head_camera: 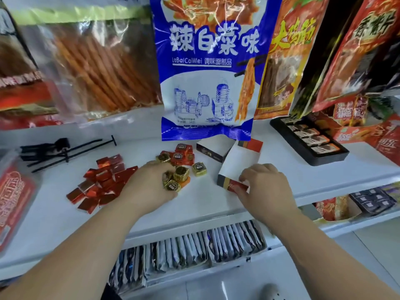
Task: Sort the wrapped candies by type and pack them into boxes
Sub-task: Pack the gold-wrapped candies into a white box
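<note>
Wrapped candies lie in 3 groups on a white shop shelf, seen from above. At centre, gold candies, square w/ dark round labels, sit in a loose cluster; just behind them, touching, are red square candies w/ similar labels. To the left, slightly apart, flat red foil candies are heaped in a messy pile. The left hand rests palm down between the red pile and the gold cluster, fingers curled over several gold candies at its tips. The right hand is on the right, fingers bent, pinching the near red end of a white box that lies flat and open, w/ black, gold and red stripes at both ends. A dark box lies just behind it, beside the red squares. A blue snack bag hangs at the back, its bottom edge over both boxes. Far right: a black tray w/ a row of dark wrapped pieces. Far left: black hooks lying loose. On the level below, rows of sachets stand upright, packed tight.
</note>
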{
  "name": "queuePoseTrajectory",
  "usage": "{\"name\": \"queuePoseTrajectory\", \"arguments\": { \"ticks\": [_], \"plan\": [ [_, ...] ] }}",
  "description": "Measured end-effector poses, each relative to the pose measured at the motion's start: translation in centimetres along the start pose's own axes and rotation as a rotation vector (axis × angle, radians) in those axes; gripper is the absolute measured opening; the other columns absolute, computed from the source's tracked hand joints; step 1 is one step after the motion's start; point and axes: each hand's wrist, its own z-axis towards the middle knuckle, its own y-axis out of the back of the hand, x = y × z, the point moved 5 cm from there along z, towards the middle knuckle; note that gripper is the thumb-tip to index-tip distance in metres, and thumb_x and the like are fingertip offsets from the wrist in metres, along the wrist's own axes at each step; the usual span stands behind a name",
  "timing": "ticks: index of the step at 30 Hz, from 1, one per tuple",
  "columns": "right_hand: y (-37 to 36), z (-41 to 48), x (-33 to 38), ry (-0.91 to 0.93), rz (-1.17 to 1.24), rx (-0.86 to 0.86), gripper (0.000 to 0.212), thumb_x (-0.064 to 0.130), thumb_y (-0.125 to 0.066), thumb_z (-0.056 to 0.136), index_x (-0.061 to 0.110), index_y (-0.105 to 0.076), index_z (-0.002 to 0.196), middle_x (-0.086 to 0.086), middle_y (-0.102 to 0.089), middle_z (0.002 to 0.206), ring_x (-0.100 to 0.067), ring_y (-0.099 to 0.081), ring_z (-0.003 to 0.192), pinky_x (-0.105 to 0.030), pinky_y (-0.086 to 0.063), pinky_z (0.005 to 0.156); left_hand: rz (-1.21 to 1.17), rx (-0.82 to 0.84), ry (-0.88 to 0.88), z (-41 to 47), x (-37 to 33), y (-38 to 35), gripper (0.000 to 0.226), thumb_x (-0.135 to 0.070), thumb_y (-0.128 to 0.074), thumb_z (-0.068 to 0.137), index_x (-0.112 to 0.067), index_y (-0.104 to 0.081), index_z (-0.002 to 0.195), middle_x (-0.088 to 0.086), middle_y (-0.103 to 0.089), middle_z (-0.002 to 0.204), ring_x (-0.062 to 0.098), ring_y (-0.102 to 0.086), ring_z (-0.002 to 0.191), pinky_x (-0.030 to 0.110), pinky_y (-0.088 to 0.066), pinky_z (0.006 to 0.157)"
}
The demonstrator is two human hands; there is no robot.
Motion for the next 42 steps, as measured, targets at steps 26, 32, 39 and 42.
{"name": "queuePoseTrajectory", "arguments": {
  "ticks": [26, 32, 39, 42],
  "plan": [
    [-4.1, 1.7, 9.2, 0.179, 0.6, 0.109, 0.028, 0.015, -0.067, 0.085, 0.027, -0.066, 0.111, 0.006, -0.054, 0.114, -0.009, -0.054, 0.07, -0.027, -0.046, 0.069, -0.148, 0.078, 0.085, 0.0, 0.8, -0.5, 0.036, -0.026, -0.088, 0.059, -0.03, -0.067, 0.088, -0.009, -0.063, 0.081, 0.009, -0.061, 0.073, 0.03, -0.054, 0.067],
    [-3.3, -0.3, 7.3, 0.149, 0.707, 0.202, 0.037, 0.02, -0.07, 0.087, 0.029, -0.065, 0.122, 0.011, -0.053, 0.11, 0.005, -0.052, 0.077, -0.012, -0.042, 0.077, -0.131, 0.111, 0.07, -0.8, 0.4, -0.6, 0.042, -0.039, -0.092, 0.052, -0.028, -0.064, 0.081, -0.009, -0.064, 0.081, 0.01, -0.061, 0.074, 0.033, -0.055, 0.067],
    [-3.4, -1.3, 5.6, 0.008, 0.889, 0.263, 0.034, 0.009, -0.072, 0.073, 0.033, -0.065, 0.097, 0.01, -0.057, 0.103, -0.012, -0.063, 0.073, -0.024, -0.052, 0.069, -0.06, 0.248, -0.01, -1.6, -0.6, -1.3, 0.053, -0.037, -0.088, 0.062, -0.033, -0.063, 0.11, -0.008, -0.064, 0.081, 0.009, -0.06, 0.073, 0.03, -0.052, 0.066],
    [-3.4, -1.5, 5.4, 0.023, 0.913, 0.253, 0.03, 0.012, -0.078, 0.075, 0.031, -0.068, 0.095, 0.009, -0.063, 0.098, -0.01, -0.063, 0.083, -0.019, -0.051, 0.073, -0.073, 0.267, -0.044, -1.6, -1.1, -1.6, 0.046, -0.033, -0.086, 0.066, -0.03, -0.067, 0.108, -0.007, -0.066, 0.077, 0.008, -0.062, 0.071, 0.029, -0.054, 0.067]
  ]
}}
